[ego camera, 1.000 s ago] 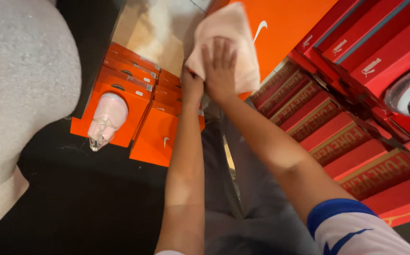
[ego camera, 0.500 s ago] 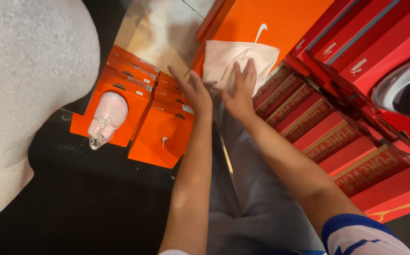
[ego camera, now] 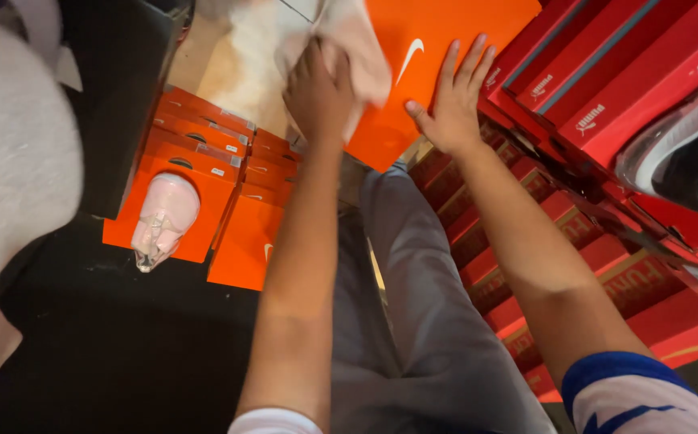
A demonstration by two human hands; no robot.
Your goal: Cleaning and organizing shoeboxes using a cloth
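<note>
Fingers of left hand [ego camera: 317, 92] are closing around a crumpled white cloth [ego camera: 357, 48], grip clamped on it, pressing it against the orange shoebox lid [ego camera: 437, 40]. Right hand [ego camera: 449, 104] is lying flat, fingers spread apart, on the same lid. Red shoeboxes [ego camera: 622, 80] are stacking at right; orange boxes [ego camera: 196, 153] are sitting left, a pale pink shoe [ego camera: 160, 221] on top.

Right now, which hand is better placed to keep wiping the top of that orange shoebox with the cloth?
The left hand. It already grips the pale cloth against the orange shoebox. The right hand lies flat and open on the box with nothing in it, so it looks better suited to steadying.
</note>
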